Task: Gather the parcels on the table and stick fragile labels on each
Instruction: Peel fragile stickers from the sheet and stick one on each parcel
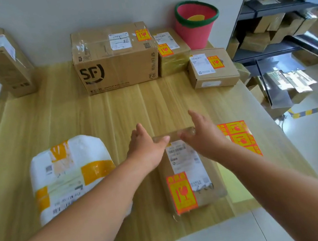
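A flat brown parcel [189, 169] lies near the front edge of the table, with an orange fragile label [182, 192] stuck on its near left corner. My left hand [147, 145] and my right hand [201, 132] grip its far end from either side. A sheet of orange fragile labels [239, 135] lies just right of it. At the back stand a big SF box [115, 58], a taped box [171, 53] and a small box [213, 68], each bearing an orange label. A white padded parcel [69, 176] at the left and a tall box [4, 61] at the back left show none.
A pink bucket with a green rim [196, 25] stands at the back right corner. Metal shelves [283, 17] with cartons fill the right side. The wooden table [90, 114] ends close to my feet, with floor beyond its right edge.
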